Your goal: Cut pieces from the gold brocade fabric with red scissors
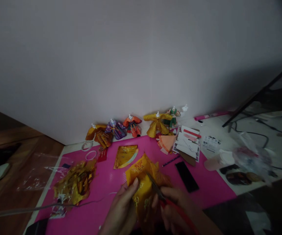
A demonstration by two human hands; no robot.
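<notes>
A piece of yellow patterned fabric (141,189) hangs above the pink mat near the front. My left hand (123,209) pinches its left edge, with the thumb on top. In my right hand (175,202) are scissors with red handles (180,213); their dark blades (153,181) lie against the fabric's upper part. Whether the blades are apart is too blurred to tell. Behind the fabric, a curved yellow piece (124,156) with a pale edge lies flat on the mat. The lower end of the fabric is partly hidden by my hands.
Several small headless figures in robes, one a yellow-robed figure (157,125), stand along the wall. Crumpled yellow scraps (75,182) lie left on the pink mat (101,182). At right are a black phone (187,177), papers (187,143), a bottle (219,160) and a plastic bag (251,156).
</notes>
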